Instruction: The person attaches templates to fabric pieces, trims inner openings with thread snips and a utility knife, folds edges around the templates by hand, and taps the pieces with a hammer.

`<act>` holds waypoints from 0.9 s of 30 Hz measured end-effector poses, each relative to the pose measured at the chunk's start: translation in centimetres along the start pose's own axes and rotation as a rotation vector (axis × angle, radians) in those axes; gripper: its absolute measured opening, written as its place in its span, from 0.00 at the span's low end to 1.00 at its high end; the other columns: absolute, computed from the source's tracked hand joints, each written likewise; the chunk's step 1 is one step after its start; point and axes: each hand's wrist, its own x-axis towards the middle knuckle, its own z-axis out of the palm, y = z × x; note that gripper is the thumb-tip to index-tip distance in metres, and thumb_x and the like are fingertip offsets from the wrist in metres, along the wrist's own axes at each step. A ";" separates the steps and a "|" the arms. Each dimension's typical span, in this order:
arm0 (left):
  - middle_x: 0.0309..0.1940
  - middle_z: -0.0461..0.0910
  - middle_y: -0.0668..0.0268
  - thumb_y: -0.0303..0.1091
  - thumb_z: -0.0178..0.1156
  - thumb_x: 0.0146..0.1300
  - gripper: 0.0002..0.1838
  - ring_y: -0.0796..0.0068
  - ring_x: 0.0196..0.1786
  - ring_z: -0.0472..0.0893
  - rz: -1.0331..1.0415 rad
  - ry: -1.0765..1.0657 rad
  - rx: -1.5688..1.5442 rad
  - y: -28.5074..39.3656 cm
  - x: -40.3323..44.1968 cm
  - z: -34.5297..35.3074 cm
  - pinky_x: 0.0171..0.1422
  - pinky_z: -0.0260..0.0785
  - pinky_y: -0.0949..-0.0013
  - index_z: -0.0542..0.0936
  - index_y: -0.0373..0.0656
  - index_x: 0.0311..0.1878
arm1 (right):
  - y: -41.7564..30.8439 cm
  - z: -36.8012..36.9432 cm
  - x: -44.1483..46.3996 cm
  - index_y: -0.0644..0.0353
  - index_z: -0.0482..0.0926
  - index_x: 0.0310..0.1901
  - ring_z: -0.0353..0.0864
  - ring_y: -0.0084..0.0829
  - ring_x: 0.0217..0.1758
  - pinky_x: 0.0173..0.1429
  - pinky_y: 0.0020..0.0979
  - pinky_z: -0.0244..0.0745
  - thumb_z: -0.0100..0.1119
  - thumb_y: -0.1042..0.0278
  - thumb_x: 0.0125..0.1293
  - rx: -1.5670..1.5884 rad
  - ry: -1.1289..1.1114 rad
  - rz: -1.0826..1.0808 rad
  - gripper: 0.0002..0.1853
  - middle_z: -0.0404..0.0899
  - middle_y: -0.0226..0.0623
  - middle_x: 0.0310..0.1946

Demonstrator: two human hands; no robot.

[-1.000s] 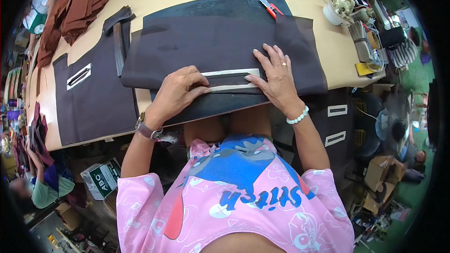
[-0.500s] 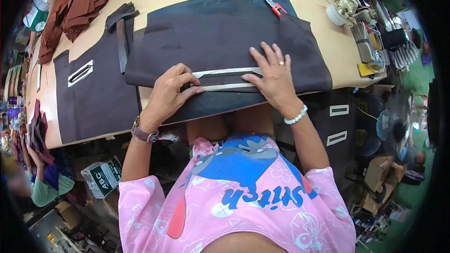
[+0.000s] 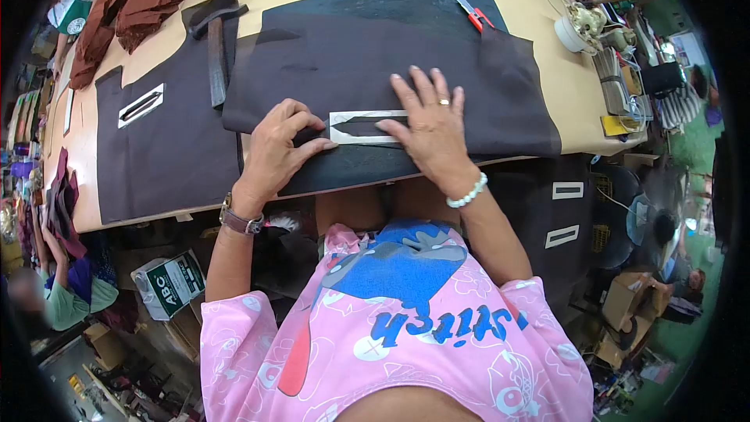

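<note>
Where the near edge of the dark brown cloth panel (image 3: 344, 70) overlaps the dark cutting mat (image 3: 344, 170), both hands are at work on a white rectangular patch (image 3: 363, 140). Patch lies face up on the panel, close to that edge, between the two hands, its long side running left to right.

Left hand (image 3: 273, 144): at the patch's left end, fingers bent, thumb extended, tip at the lower left corner. Dark cloth shows between thumb and forefinger; cannot tell whether they pinch it. Brown-strapped wristwatch (image 3: 244, 221) on the wrist.

Right hand (image 3: 433, 129): palm down, fingers spread on the panel, thumb lying across the patch. Hand hides the patch's right end. Ring (image 3: 444, 101) on one finger, pale bead bracelet (image 3: 469, 190) at the wrist.

About the hands: hammer (image 3: 217, 70) beyond the left hand, just left of the panel. Further left, a second dark panel (image 3: 168, 168) with its own white patch (image 3: 157, 97), slit along the middle. Past the right hand, a red utility knife (image 3: 473, 16) at the mat's far right corner. Rust-brown cloth pieces (image 3: 148, 8) heaped at the table's far left.
</note>
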 end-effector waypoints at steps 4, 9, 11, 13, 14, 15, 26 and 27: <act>0.32 0.74 0.62 0.32 0.70 0.46 0.13 0.64 0.40 0.76 0.002 0.002 0.007 -0.2 -0.1 -0.1 0.44 0.68 0.65 0.80 0.37 0.34 | -0.1 0.3 0.0 0.51 0.68 0.62 0.57 0.49 0.67 0.65 0.62 0.50 0.58 0.45 0.58 0.009 0.010 -0.050 0.32 0.64 0.42 0.63; 0.32 0.74 0.63 0.32 0.70 0.46 0.13 0.64 0.40 0.76 0.017 0.013 -0.027 -0.4 -0.1 0.0 0.44 0.68 0.66 0.80 0.37 0.34 | -3.7 1.9 1.3 0.52 0.68 0.61 0.55 0.48 0.69 0.65 0.63 0.50 0.58 0.49 0.59 0.123 -0.017 -0.171 0.30 0.63 0.42 0.63; 0.32 0.74 0.63 0.33 0.70 0.46 0.14 0.64 0.39 0.76 0.038 0.000 -0.014 -0.4 -0.1 -0.3 0.43 0.68 0.66 0.80 0.37 0.34 | -3.8 1.6 1.2 0.52 0.68 0.61 0.56 0.49 0.69 0.65 0.64 0.49 0.58 0.50 0.59 0.187 -0.038 -0.175 0.30 0.63 0.42 0.63; 0.32 0.74 0.63 0.35 0.71 0.46 0.14 0.64 0.38 0.76 0.026 -0.087 -0.025 -0.3 0.6 -0.8 0.41 0.68 0.67 0.81 0.37 0.34 | -2.8 0.6 1.7 0.57 0.66 0.62 0.55 0.50 0.69 0.67 0.59 0.49 0.64 0.48 0.53 0.262 -0.110 -0.200 0.36 0.62 0.46 0.64; 0.32 0.74 0.63 0.36 0.71 0.46 0.15 0.64 0.37 0.76 -0.001 -0.169 -0.044 -0.4 1.1 -1.4 0.41 0.68 0.67 0.81 0.37 0.34 | -2.3 -0.2 2.0 0.59 0.66 0.62 0.56 0.49 0.69 0.68 0.57 0.49 0.65 0.48 0.51 0.313 -0.146 -0.213 0.38 0.62 0.46 0.63; 0.32 0.74 0.62 0.37 0.71 0.46 0.15 0.65 0.37 0.76 -0.031 -0.248 -0.062 -0.6 1.6 -2.0 0.40 0.68 0.67 0.81 0.37 0.34 | -1.7 -0.8 2.3 0.60 0.65 0.62 0.56 0.49 0.69 0.69 0.54 0.49 0.67 0.47 0.50 0.364 -0.184 -0.228 0.41 0.62 0.47 0.63; 0.61 0.71 0.59 0.42 0.59 0.61 0.21 0.58 0.66 0.66 0.032 0.097 0.283 -7.3 12.7 3.1 0.70 0.51 0.46 0.76 0.45 0.56 | 4.3 3.6 12.9 0.64 0.74 0.54 0.65 0.46 0.64 0.65 0.46 0.59 0.63 0.54 0.55 0.290 0.156 -0.169 0.28 0.70 0.48 0.57; 0.58 0.74 0.61 0.40 0.59 0.62 0.17 0.61 0.66 0.67 0.044 0.087 0.207 -7.1 12.6 2.9 0.69 0.50 0.44 0.79 0.46 0.53 | 3.9 3.7 13.0 0.62 0.74 0.54 0.63 0.46 0.65 0.66 0.48 0.57 0.63 0.53 0.55 0.259 0.132 -0.163 0.28 0.69 0.47 0.58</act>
